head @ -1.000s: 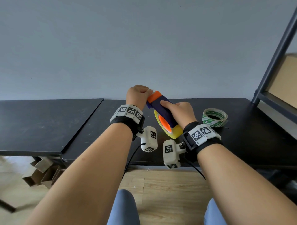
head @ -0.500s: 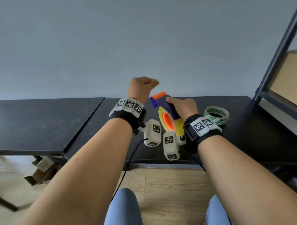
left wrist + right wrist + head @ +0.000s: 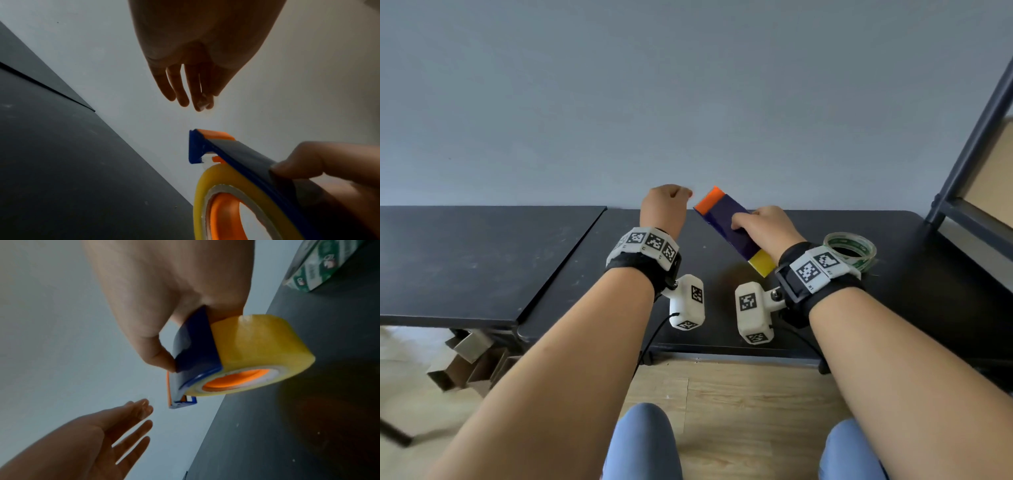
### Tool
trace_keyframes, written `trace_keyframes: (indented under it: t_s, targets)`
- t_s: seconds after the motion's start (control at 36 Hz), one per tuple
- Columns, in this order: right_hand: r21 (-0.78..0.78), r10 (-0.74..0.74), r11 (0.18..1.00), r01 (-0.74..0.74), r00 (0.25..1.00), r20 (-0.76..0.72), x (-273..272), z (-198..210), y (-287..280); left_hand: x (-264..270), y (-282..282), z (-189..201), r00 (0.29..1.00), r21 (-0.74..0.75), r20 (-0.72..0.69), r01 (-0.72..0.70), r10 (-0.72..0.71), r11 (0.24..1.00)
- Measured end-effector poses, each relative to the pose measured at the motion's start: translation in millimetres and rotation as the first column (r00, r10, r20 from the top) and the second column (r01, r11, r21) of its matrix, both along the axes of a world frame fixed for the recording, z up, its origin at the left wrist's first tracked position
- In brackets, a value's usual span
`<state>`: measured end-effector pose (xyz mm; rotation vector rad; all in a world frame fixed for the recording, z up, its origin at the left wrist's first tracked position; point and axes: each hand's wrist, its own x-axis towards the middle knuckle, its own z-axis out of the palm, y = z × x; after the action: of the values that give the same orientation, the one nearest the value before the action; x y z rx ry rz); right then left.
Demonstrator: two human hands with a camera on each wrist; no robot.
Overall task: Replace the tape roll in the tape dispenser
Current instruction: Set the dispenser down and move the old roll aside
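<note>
My right hand (image 3: 760, 224) grips the blue tape dispenser (image 3: 726, 219) from above and holds it in the air over the black table (image 3: 571, 291), orange end (image 3: 709, 200) pointing away. A yellow tape roll (image 3: 257, 344) sits on its orange hub (image 3: 236, 380); only the roll's edge (image 3: 762, 263) shows in the head view. My left hand (image 3: 666, 209) hovers just left of the orange end without touching the dispenser. Its other fingers are straight, while thumb and forefinger (image 3: 202, 104) meet on a small clear bit, seemingly the tape end.
A second roll (image 3: 851, 251), clear with green print, lies flat on the table behind my right wrist. Another black table (image 3: 465, 257) adjoins on the left. A dark metal shelf frame (image 3: 969, 137) stands at the right, cardboard pieces (image 3: 469, 363) on the floor.
My left hand has come off the dispenser's orange end and drawn back to the left. My right hand has turned the dispenser so its blue top faces up, hiding the roll's side.
</note>
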<state>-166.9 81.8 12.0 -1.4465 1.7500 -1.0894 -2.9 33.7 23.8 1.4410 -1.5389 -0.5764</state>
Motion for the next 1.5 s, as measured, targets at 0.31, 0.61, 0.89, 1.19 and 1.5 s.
trace_keyframes:
  t_s: [0.31,0.61,0.89,1.19,1.5]
  targets:
    - [0.010,-0.030,0.999,0.040,0.885,-0.464,7,-24,-29,15,-11,-18,0.999,0.049,-0.019,-0.037,0.038,0.998]
    - [0.125,0.063,0.992,0.021,0.774,-0.630,12,-41,-35,19,-13,-32,0.999,0.127,-0.006,-0.034,0.035,0.991]
    - [-0.180,-0.097,0.982,0.056,0.970,-0.224,11,-27,-28,6,-5,-25,0.989,0.176,-0.134,0.089,-0.066,0.980]
    - [-0.271,-0.082,0.962,0.037,0.984,-0.157,-7,-13,-3,-35,27,-13,0.970,0.228,0.019,0.231,-0.241,0.946]
    - [-0.230,-0.095,0.972,0.046,0.974,-0.208,-36,-12,12,-79,27,-4,0.921,0.348,0.242,0.209,-0.303,0.914]
